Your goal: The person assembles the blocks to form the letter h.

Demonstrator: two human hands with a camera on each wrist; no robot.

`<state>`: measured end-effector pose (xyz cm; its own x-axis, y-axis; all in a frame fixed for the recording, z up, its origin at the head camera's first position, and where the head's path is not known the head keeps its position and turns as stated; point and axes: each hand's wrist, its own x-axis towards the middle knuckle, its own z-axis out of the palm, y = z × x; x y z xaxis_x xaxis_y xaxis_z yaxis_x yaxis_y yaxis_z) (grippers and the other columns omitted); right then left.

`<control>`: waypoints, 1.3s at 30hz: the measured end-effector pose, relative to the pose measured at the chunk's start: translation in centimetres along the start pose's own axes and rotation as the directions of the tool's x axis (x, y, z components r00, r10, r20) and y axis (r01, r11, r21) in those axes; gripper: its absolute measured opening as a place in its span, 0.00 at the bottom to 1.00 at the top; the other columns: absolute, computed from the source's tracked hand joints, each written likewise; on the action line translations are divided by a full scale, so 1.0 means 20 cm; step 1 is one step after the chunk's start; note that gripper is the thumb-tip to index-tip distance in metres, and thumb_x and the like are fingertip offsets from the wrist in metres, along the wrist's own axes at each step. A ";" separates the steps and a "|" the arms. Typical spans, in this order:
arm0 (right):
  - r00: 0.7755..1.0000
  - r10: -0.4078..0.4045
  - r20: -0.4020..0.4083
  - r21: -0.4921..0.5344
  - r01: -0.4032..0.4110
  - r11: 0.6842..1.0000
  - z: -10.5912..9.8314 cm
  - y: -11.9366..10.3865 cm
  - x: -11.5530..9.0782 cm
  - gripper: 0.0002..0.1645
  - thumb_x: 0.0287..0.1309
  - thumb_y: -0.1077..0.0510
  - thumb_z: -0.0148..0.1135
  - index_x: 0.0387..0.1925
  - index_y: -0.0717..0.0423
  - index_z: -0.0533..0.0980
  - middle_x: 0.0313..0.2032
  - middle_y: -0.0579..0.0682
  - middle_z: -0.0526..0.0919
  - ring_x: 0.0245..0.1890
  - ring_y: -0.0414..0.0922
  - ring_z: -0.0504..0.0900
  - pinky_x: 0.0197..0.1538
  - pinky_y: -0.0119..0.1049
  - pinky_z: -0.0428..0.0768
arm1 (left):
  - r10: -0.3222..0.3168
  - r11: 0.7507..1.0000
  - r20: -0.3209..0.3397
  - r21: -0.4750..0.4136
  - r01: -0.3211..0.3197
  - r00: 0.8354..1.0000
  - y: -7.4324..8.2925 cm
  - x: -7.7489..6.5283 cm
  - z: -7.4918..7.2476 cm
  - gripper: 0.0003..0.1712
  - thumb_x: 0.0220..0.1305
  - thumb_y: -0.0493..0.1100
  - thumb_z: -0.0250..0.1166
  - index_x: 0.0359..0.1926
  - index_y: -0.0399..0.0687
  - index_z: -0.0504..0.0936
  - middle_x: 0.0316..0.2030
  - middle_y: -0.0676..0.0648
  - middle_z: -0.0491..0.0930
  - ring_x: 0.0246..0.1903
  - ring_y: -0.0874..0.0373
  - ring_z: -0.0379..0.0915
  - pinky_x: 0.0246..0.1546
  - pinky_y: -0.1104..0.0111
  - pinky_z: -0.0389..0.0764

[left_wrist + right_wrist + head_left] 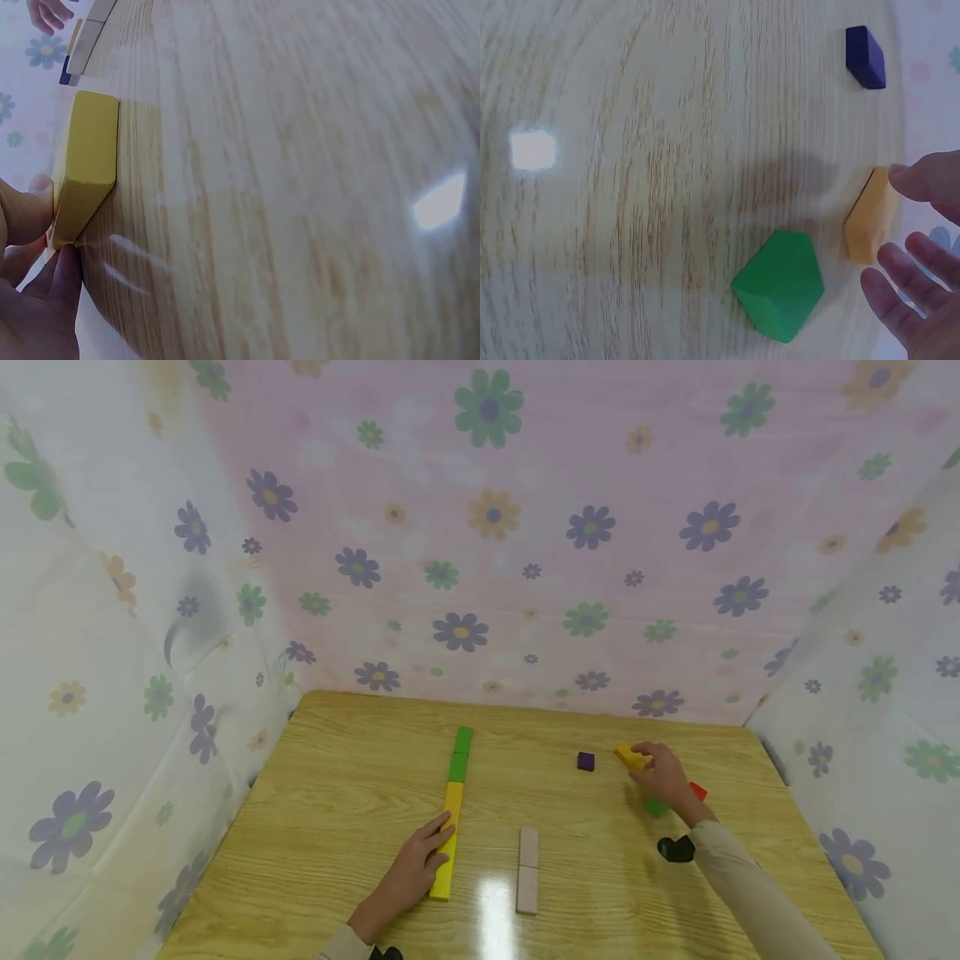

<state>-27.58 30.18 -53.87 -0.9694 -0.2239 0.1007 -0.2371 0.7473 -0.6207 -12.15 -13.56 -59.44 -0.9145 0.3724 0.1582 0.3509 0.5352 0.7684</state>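
Note:
A straight row of blocks runs up the table: two green blocks (461, 754), an orange block (453, 797) and a yellow block (443, 878) nearest me. My left hand (408, 868) lies over the row's left side, fingers touching where orange meets yellow. Seen from the left wrist, thumb and fingertips touch the yellow block (94, 139). On the right, my right hand (666, 777) is at a loose orange block (628, 757). In the right wrist view its thumb meets one end of the orange block (870, 221), with the fingers spread beside the other end.
A dark purple block (586, 762) sits left of the loose orange one. Near my right wrist are a green angled block (780, 289) and a red block (698, 791). Two plain wooden blocks (528, 870) lie end to end mid-table. Flowered cloth (525, 568) surrounds the table.

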 end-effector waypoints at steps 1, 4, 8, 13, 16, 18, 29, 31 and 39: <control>1.000 0.012 -0.004 -0.011 -0.012 1.000 0.00 0.01 0.00 0.25 0.54 0.68 0.64 0.53 0.74 0.71 0.48 0.74 0.70 0.40 0.64 0.75 0.40 0.54 0.79 | 0.000 1.000 0.000 -0.002 0.000 1.000 0.00 0.00 0.00 0.25 0.67 0.31 0.55 0.64 0.30 0.66 0.68 0.37 0.57 0.64 0.38 0.56 0.57 0.51 0.68; 0.999 0.030 -0.023 -0.028 -0.030 0.999 0.02 0.05 0.01 0.26 0.53 0.67 0.65 0.52 0.75 0.70 0.46 0.75 0.71 0.38 0.64 0.76 0.40 0.56 0.79 | 0.007 1.000 -0.002 -0.008 -0.007 1.000 -0.01 0.00 0.01 0.25 0.67 0.31 0.55 0.64 0.29 0.66 0.68 0.36 0.57 0.64 0.37 0.56 0.57 0.51 0.68; 0.997 0.050 -0.050 -0.036 -0.052 0.998 0.06 0.12 0.04 0.25 0.53 0.65 0.66 0.50 0.76 0.70 0.43 0.74 0.72 0.40 0.64 0.76 0.41 0.56 0.78 | 0.013 1.000 -0.006 -0.003 -0.013 1.000 -0.01 0.00 0.01 0.25 0.66 0.31 0.56 0.63 0.29 0.66 0.68 0.36 0.57 0.64 0.37 0.57 0.56 0.52 0.70; 0.992 0.105 -0.074 -0.005 -0.106 0.994 0.11 0.18 0.05 0.24 0.54 0.64 0.64 0.49 0.75 0.70 0.44 0.72 0.72 0.43 0.64 0.75 0.46 0.56 0.77 | 0.004 1.000 -0.005 -0.009 -0.004 1.000 0.00 0.00 0.00 0.25 0.66 0.31 0.56 0.64 0.30 0.66 0.68 0.37 0.57 0.64 0.38 0.56 0.56 0.53 0.69; 0.988 0.117 -0.103 0.010 -0.117 0.993 0.12 0.19 0.05 0.21 0.54 0.66 0.62 0.48 0.74 0.70 0.45 0.71 0.73 0.42 0.62 0.75 0.46 0.55 0.76 | 0.005 1.000 0.000 -0.010 -0.005 1.000 0.00 0.00 0.00 0.25 0.66 0.31 0.55 0.63 0.29 0.66 0.68 0.36 0.57 0.64 0.37 0.56 0.56 0.52 0.69; 0.985 0.116 -0.126 0.010 -0.116 0.993 0.13 0.19 0.05 0.19 0.54 0.67 0.62 0.47 0.74 0.71 0.44 0.71 0.74 0.41 0.61 0.75 0.45 0.54 0.76 | 0.005 1.000 0.004 -0.010 -0.005 1.000 0.00 0.00 0.00 0.25 0.67 0.31 0.55 0.63 0.29 0.66 0.68 0.36 0.57 0.64 0.37 0.56 0.56 0.52 0.69; 0.975 0.068 -0.213 0.034 -0.062 0.998 0.09 0.17 0.02 0.16 0.51 0.69 0.65 0.43 0.72 0.76 0.40 0.69 0.78 0.34 0.57 0.78 0.35 0.41 0.79 | 0.012 1.000 0.001 -0.002 -0.012 1.000 0.01 0.00 0.00 0.25 0.67 0.31 0.55 0.63 0.29 0.66 0.68 0.36 0.58 0.64 0.38 0.57 0.57 0.53 0.69; 0.972 0.051 -0.231 0.039 -0.044 0.998 0.07 0.15 0.01 0.15 0.50 0.70 0.65 0.42 0.71 0.76 0.40 0.69 0.79 0.32 0.57 0.79 0.32 0.35 0.78 | 0.014 1.000 0.000 -0.002 -0.014 1.000 0.01 0.00 0.00 0.25 0.67 0.31 0.55 0.63 0.28 0.66 0.68 0.36 0.58 0.64 0.38 0.57 0.56 0.53 0.69; 0.982 -0.013 -0.190 0.030 0.019 0.999 0.00 0.07 0.01 0.14 0.53 0.69 0.65 0.43 0.68 0.78 0.42 0.66 0.80 0.31 0.55 0.80 0.31 0.33 0.79 | 0.000 1.000 -0.008 0.017 0.000 1.000 0.00 0.00 0.01 0.25 0.66 0.31 0.56 0.63 0.30 0.67 0.68 0.37 0.58 0.63 0.39 0.58 0.57 0.51 0.69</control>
<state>-28.12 31.13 -54.67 -0.9607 -0.1105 0.2546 -0.2533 0.7239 -0.6417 -12.13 -13.40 -59.44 -0.9159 0.3667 0.1634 0.3546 0.5480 0.7576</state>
